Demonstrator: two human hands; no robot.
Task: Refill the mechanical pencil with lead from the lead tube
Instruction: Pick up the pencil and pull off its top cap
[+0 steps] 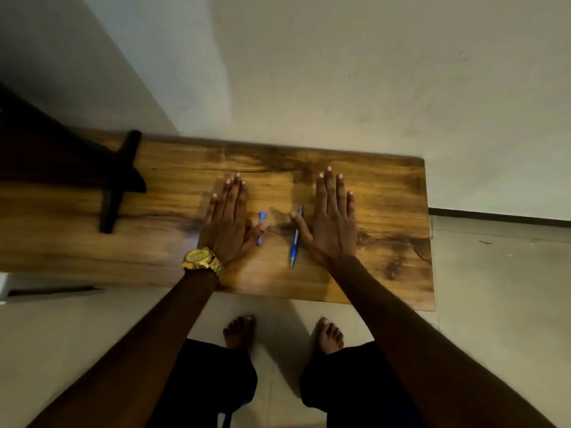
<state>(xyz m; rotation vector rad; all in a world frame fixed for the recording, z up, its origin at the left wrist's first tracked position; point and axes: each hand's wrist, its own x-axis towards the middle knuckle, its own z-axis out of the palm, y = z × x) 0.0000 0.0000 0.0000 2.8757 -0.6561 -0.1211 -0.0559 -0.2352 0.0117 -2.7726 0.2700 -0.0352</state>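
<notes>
A blue mechanical pencil (295, 239) lies lengthwise on the wooden table (386, 211), its tip toward me. A small blue lead tube (262, 218) lies to its left. My left hand (227, 220), with a gold watch on the wrist, rests flat and palm down left of the tube; its thumb lies across the tube's near part. My right hand (332, 217) rests flat, palm down, right of the pencil, with its thumb touching the pencil's barrel. Neither hand grips anything.
A dark bracket-like object (120, 180) stands on the table's left part. A pale wall rises behind the table. My bare feet (241, 333) are on the tiled floor under the table's near edge. The table's right edge (429, 242) lies close to my right hand.
</notes>
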